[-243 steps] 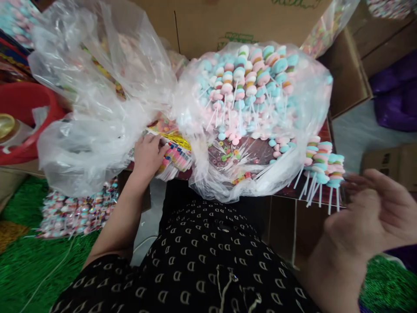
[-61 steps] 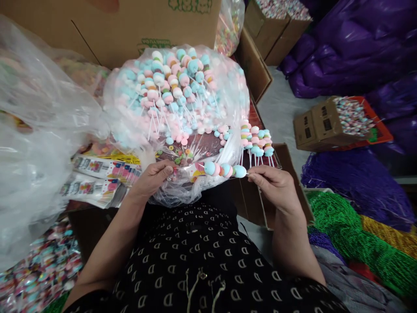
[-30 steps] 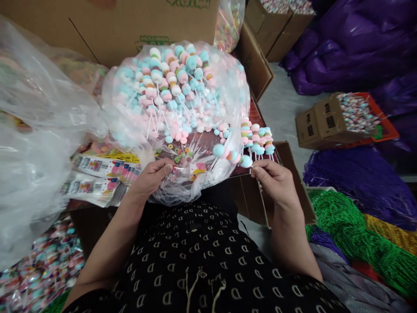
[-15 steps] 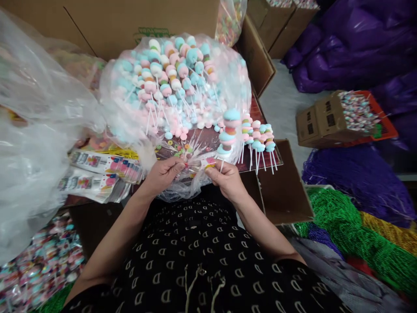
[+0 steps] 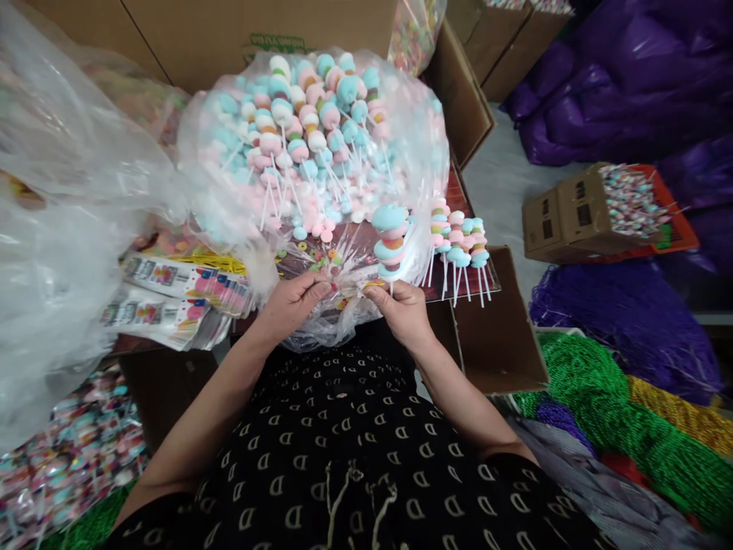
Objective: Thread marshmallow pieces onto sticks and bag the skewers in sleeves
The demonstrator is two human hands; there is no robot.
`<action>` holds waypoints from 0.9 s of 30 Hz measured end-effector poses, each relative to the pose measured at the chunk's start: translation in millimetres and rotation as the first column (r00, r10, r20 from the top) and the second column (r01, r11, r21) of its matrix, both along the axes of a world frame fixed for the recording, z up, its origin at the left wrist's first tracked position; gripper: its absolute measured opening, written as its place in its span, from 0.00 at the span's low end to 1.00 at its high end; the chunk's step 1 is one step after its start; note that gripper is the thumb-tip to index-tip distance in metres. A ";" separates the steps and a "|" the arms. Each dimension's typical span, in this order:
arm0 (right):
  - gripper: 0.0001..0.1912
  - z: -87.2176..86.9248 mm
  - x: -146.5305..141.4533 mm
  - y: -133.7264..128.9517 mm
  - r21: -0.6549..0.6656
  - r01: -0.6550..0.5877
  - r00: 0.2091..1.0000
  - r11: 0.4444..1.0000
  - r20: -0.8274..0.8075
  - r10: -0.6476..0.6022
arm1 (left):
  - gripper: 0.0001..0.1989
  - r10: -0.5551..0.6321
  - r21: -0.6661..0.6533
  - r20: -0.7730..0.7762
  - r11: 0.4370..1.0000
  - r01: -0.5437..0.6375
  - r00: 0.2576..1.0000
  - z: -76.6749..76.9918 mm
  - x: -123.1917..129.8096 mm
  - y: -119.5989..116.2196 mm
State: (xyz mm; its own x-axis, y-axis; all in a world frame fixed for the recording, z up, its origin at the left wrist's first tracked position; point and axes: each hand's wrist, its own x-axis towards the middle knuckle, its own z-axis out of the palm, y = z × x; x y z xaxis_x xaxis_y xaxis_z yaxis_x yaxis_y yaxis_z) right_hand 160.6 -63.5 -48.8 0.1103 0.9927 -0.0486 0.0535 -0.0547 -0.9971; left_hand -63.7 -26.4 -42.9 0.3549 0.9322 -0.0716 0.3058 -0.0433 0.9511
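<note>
A clear plastic bag (image 5: pixel 321 153) packed with pastel pink and blue candy skewers on white sticks sits in front of me. My left hand (image 5: pixel 292 305) pinches the bag's gathered lower edge. My right hand (image 5: pixel 401 309) grips the white stick of one stacked candy skewer (image 5: pixel 390 241), held upright just above the bag's edge and close to my left hand. Several loose skewers (image 5: pixel 458 241) lie to the right of the bag on a dark red surface (image 5: pixel 458 198). A stack of printed cards (image 5: pixel 183 294) lies left of my left hand.
A large sheet of clear plastic (image 5: pixel 57 206) billows at the left, above a heap of wrapped sweets (image 5: pixel 74 451). Cardboard boxes (image 5: pixel 257 38) stand behind the bag. Purple sacks (image 5: pixel 601 99), a carton on a red crate (image 5: pixel 595 214) and purple and green tinsel (image 5: pixel 601 397) lie right.
My right hand has moved left towards my left hand. The skewer has turned from lying sideways to upright. My left hand still holds the bag's edge.
</note>
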 end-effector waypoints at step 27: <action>0.12 38.3 87.2 -26.6 0.304 -0.382 0.790 0.873 0.598 0.137 | 0.24 0.270 -0.231 0.511 0.958 -0.172 0.816 -23.3 -20.1 18.1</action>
